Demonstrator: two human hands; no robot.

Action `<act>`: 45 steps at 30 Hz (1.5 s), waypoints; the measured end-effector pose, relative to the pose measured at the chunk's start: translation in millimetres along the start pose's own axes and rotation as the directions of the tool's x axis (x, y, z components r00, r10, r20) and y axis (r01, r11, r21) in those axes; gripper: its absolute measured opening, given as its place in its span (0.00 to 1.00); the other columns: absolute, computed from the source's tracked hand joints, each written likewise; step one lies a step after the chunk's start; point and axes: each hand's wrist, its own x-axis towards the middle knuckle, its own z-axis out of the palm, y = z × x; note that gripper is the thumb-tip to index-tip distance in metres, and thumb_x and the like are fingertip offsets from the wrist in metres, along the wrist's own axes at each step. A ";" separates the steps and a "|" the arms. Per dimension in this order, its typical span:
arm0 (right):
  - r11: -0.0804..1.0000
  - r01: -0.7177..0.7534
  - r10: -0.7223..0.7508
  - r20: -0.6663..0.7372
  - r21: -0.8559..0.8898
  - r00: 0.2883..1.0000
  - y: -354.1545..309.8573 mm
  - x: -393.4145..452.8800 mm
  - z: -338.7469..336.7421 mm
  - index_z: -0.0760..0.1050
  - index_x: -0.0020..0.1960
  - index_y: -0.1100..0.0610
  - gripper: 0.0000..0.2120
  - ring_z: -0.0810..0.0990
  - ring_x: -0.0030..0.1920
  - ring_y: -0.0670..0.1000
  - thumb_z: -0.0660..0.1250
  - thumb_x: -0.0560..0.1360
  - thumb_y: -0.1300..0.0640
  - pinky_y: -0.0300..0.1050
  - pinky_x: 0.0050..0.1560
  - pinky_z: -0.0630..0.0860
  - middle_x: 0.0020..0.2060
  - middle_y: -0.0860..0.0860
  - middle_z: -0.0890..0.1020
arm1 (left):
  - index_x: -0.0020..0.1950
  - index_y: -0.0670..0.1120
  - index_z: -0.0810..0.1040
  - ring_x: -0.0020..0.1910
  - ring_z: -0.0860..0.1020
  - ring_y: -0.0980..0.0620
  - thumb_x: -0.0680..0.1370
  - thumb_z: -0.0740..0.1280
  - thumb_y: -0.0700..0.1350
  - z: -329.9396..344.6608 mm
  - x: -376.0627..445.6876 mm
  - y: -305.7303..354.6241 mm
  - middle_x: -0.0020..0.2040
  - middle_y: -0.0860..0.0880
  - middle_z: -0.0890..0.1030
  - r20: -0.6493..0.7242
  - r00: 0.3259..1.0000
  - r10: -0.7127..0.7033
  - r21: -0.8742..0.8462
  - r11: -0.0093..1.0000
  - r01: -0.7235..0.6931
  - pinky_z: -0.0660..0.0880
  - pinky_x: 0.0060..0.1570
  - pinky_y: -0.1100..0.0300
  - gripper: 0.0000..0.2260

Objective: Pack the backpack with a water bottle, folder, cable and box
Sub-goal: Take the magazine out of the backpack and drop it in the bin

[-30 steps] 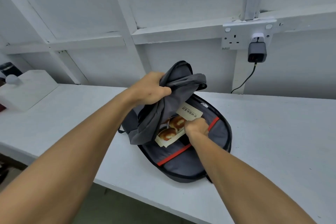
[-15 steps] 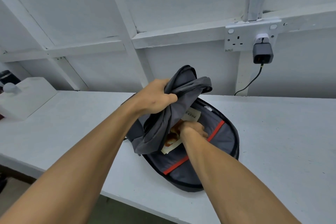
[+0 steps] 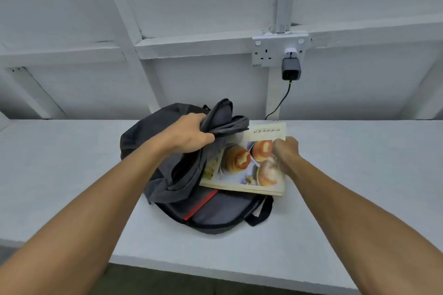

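Note:
A grey backpack (image 3: 215,213) with a red inner trim lies open on the white table (image 3: 72,175). My left hand (image 3: 189,136) grips its bunched front flap and holds it up. My right hand (image 3: 286,153) is shut on the right edge of a flat box (image 3: 242,163) printed with pictures of pastries and dark characters. The box lies mostly outside the bag's opening, resting on the lower panel, with its left edge under the lifted flap. No water bottle or folder shows in this view.
A wall socket (image 3: 271,51) behind the bag holds a grey charger (image 3: 290,68), whose black cable (image 3: 280,103) drops behind the table. The table's front edge runs below my forearms. White wall beams stand behind.
The box has come out from inside the bag to lie largely exposed on its right side, with my right hand on it. The view has shifted left; my left hand still holds the flap.

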 end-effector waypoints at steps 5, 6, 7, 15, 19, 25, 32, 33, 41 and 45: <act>0.961 0.218 -0.223 -0.008 -0.172 0.975 -32.7 -7.7 -99.3 0.77 0.57 0.61 0.16 0.81 0.50 0.54 0.58 0.73 0.67 0.44 0.45 0.76 0.51 0.54 0.82 | 0.47 0.47 0.73 0.40 0.77 0.49 0.75 0.67 0.47 61.6 -4.6 15.0 0.44 0.48 0.78 0.110 0.994 0.017 0.129 0.991 -0.031 0.72 0.33 0.58 0.06; 0.950 0.241 -0.249 -0.014 -0.199 0.968 -38.5 -7.5 -116.1 0.76 0.58 0.61 0.14 0.80 0.51 0.54 0.58 0.74 0.67 0.44 0.46 0.74 0.51 0.53 0.81 | 0.50 0.46 0.73 0.41 0.77 0.48 0.75 0.67 0.48 74.5 -4.8 16.2 0.45 0.48 0.77 0.132 0.991 0.000 0.166 0.986 -0.022 0.74 0.35 0.56 0.08; 0.937 0.264 -0.274 -0.011 -0.227 0.962 -43.7 -7.4 -131.2 0.75 0.57 0.61 0.13 0.79 0.51 0.54 0.58 0.75 0.67 0.45 0.47 0.74 0.51 0.53 0.80 | 0.53 0.46 0.72 0.43 0.77 0.47 0.75 0.67 0.49 86.7 -4.4 17.2 0.47 0.47 0.77 0.153 0.988 -0.017 0.207 0.978 -0.015 0.76 0.39 0.54 0.10; 0.815 0.426 -0.456 0.017 -0.393 0.890 -79.6 -9.3 -234.4 0.75 0.53 0.60 0.08 0.75 0.43 0.52 0.62 0.74 0.65 0.40 0.33 0.70 0.45 0.54 0.78 | 0.65 0.45 0.71 0.58 0.76 0.46 0.74 0.63 0.69 120.4 0.8 84.4 0.61 0.48 0.77 0.292 0.936 -0.195 0.594 0.805 -0.017 0.70 0.54 0.53 0.31; 0.702 0.554 -0.520 0.210 -0.447 0.828 -93.4 -13.4 -273.8 0.74 0.51 0.59 0.08 0.76 0.45 0.53 0.62 0.73 0.67 0.40 0.37 0.73 0.45 0.53 0.78 | 0.75 0.47 0.63 0.68 0.72 0.45 0.76 0.67 0.63 117.1 27.8 154.1 0.71 0.46 0.73 0.000 1.000 0.030 0.177 0.984 -0.029 0.71 0.63 0.49 0.34; 0.554 0.727 -0.509 0.526 -0.405 0.681 -118.1 -19.1 -327.4 0.73 0.52 0.52 0.06 0.80 0.51 0.52 0.63 0.76 0.59 0.48 0.49 0.79 0.52 0.51 0.81 | 0.78 0.47 0.57 0.72 0.68 0.44 0.71 0.77 0.51 145.0 66.3 240.4 0.76 0.47 0.66 0.113 0.989 0.099 -0.206 0.976 -0.075 0.66 0.70 0.48 0.42; 0.340 0.814 -0.509 0.636 -0.470 0.580 -134.5 -11.2 -362.1 0.73 0.54 0.44 0.12 0.79 0.51 0.50 0.61 0.74 0.58 0.55 0.54 0.78 0.53 0.46 0.81 | 0.60 0.45 0.81 0.57 0.80 0.43 0.80 0.67 0.42 192.0 61.7 263.3 0.58 0.48 0.83 0.143 0.979 0.142 -0.546 0.837 -0.042 0.75 0.59 0.44 0.10; 0.272 0.811 -0.531 0.623 -0.518 0.575 -135.4 -5.0 -365.6 0.72 0.57 0.42 0.13 0.78 0.54 0.51 0.62 0.75 0.56 0.56 0.57 0.76 0.56 0.47 0.80 | 0.61 0.45 0.80 0.56 0.80 0.43 0.81 0.66 0.42 198.1 59.8 265.3 0.58 0.48 0.83 0.084 0.991 0.103 -0.557 0.829 -0.039 0.76 0.57 0.44 0.10; 0.895 0.418 -0.443 0.202 0.156 0.873 -40.6 30.2 -386.2 0.47 0.78 0.50 0.57 0.60 0.74 0.55 0.78 0.60 0.44 0.56 0.72 0.61 0.76 0.55 0.60 | 0.59 0.45 0.79 0.49 0.81 0.50 0.81 0.65 0.40 209.0 50.4 237.3 0.51 0.53 0.83 -0.121 0.989 -0.089 -0.729 0.684 -0.028 0.76 0.41 0.60 0.08; 0.946 0.280 -0.322 0.350 0.166 0.880 -3.6 28.3 -354.4 0.70 0.65 0.58 0.33 0.80 0.58 0.60 0.78 0.63 0.57 0.48 0.52 0.77 0.56 0.57 0.81 | 0.62 0.43 0.79 0.51 0.80 0.49 0.81 0.65 0.40 217.4 51.6 217.3 0.54 0.49 0.83 -0.115 0.983 -0.143 -0.776 0.631 0.001 0.75 0.40 0.61 0.10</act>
